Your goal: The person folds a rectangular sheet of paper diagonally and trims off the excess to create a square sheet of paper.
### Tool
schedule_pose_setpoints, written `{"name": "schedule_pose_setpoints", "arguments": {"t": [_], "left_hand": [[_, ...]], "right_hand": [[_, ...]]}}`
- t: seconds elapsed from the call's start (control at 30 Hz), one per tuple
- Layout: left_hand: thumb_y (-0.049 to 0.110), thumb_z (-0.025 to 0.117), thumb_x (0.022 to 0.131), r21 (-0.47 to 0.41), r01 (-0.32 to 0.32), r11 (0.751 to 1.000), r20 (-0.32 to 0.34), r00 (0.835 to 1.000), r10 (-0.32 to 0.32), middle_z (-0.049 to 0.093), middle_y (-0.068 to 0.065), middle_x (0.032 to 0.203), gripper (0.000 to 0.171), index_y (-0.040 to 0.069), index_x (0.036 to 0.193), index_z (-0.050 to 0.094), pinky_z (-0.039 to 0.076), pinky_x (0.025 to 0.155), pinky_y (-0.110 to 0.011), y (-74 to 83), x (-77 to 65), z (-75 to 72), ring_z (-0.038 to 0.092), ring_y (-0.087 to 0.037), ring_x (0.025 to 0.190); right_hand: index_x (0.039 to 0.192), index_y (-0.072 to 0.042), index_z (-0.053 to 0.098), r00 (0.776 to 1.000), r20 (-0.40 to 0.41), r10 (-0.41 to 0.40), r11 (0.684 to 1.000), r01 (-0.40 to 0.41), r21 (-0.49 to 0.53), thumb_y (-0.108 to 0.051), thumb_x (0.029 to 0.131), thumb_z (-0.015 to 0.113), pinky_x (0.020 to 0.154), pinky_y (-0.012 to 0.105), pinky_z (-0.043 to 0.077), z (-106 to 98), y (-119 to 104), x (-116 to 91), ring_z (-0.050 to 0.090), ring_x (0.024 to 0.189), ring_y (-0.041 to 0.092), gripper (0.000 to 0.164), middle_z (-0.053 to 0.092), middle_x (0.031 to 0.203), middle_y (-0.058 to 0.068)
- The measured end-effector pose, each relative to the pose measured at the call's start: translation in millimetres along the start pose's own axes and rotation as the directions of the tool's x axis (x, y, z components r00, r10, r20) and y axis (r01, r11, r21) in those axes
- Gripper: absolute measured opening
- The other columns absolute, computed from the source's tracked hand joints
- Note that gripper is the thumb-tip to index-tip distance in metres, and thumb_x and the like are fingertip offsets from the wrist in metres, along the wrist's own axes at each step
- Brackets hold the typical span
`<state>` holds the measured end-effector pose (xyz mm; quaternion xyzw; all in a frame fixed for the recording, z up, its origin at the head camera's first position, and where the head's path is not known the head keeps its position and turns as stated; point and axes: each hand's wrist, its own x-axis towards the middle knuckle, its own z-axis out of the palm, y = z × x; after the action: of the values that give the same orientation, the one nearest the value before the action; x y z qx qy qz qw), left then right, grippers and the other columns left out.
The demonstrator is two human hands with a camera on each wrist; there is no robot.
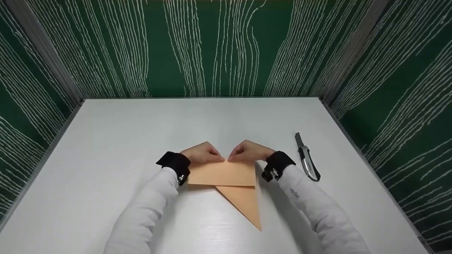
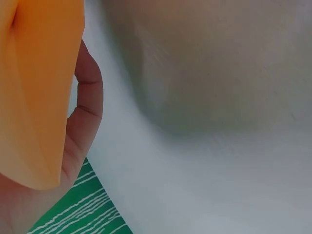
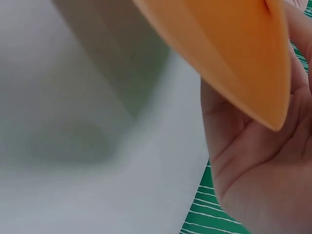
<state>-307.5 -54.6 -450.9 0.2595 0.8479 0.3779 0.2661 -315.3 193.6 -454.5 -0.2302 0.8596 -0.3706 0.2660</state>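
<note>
An orange sheet of paper [image 1: 221, 174], folded over, hangs between both hands above the white table. Its upper part is a wide band, and a pointed triangular flap [image 1: 245, 204] sticks out below toward the right. At the middle of the top edge, the left hand [image 1: 203, 152] pinches the paper between thumb and fingers. Close beside it the right hand [image 1: 250, 151] pinches the same edge, with a small gap between the two. Both wrist views show the paper [image 2: 41, 97] large and near, covering part of each hand.
A utility knife [image 1: 308, 158] with a grey and black handle lies on the white table [image 1: 134, 130], right of the right hand. Green panels [image 1: 226, 46] with white wavy lines stand behind the table and at both sides.
</note>
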Motion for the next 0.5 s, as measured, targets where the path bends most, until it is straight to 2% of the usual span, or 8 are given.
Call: {"name": "schedule_pose_setpoints", "arguments": {"t": [0.1, 0.2, 0.33, 0.5], "left_hand": [[0.027, 0.068, 0.098, 0.006, 0.018, 1.0, -0.003, 1.0, -0.018, 0.06, 0.017, 0.065, 0.026, 0.007, 0.106, 0.082, 0.039, 0.057, -0.016, -3.5, -1.4, -2.0, 0.049, 0.001, 0.057], [0.026, 0.069, 0.098, 0.01, 0.03, 1.0, -0.01, 1.0, -0.03, 0.06, 0.016, 0.066, 0.025, 0.007, 0.106, 0.082, 0.039, 0.058, -0.016, -8.1, -3.1, -4.8, 0.049, 0.001, 0.057], [0.028, 0.069, 0.097, 0.024, 0.038, 0.999, -0.016, 0.999, -0.037, 0.061, 0.017, 0.066, 0.026, 0.008, 0.107, 0.082, 0.04, 0.058, -0.016, -12.7, -3.8, -7.2, 0.049, 0.001, 0.057], [0.029, 0.068, 0.098, 0.047, 0.04, 0.998, -0.022, 0.999, -0.039, 0.061, 0.017, 0.066, 0.025, 0.01, 0.106, 0.082, 0.04, 0.059, -0.016, -12.8, -3.6, -7.4, 0.048, 0.001, 0.058]], "right_hand": [[0.106, -0.005, 0.081, 0.999, 0.008, 0.032, 0.999, -0.032, 0.0, -0.026, 0.095, 0.074, 0.063, 0.016, 0.044, -3.3, 4.3, -2.3, 0.055, 0.066, -0.001, 0.025, 0.071, 0.077, -0.017], [0.106, -0.003, 0.08, 0.997, 0.017, 0.075, 0.997, -0.075, 0.026, -0.025, 0.095, 0.074, 0.061, 0.017, 0.047, -7.0, 10.3, -5.5, 0.057, 0.065, -0.001, 0.025, 0.071, 0.074, -0.017], [0.107, -0.003, 0.079, 0.993, 0.029, 0.118, 0.99, -0.12, 0.068, -0.024, 0.094, 0.076, 0.067, 0.019, 0.055, -10.3, 16.7, -9.5, 0.064, 0.069, 0.0, 0.025, 0.072, 0.076, -0.016], [0.103, -0.006, 0.081, 0.992, 0.014, 0.125, 0.988, -0.126, 0.088, -0.027, 0.091, 0.079, 0.069, 0.019, 0.055, -11.9, 21.0, -11.7, 0.064, 0.07, 0.001, 0.024, 0.073, 0.076, -0.016]]}}
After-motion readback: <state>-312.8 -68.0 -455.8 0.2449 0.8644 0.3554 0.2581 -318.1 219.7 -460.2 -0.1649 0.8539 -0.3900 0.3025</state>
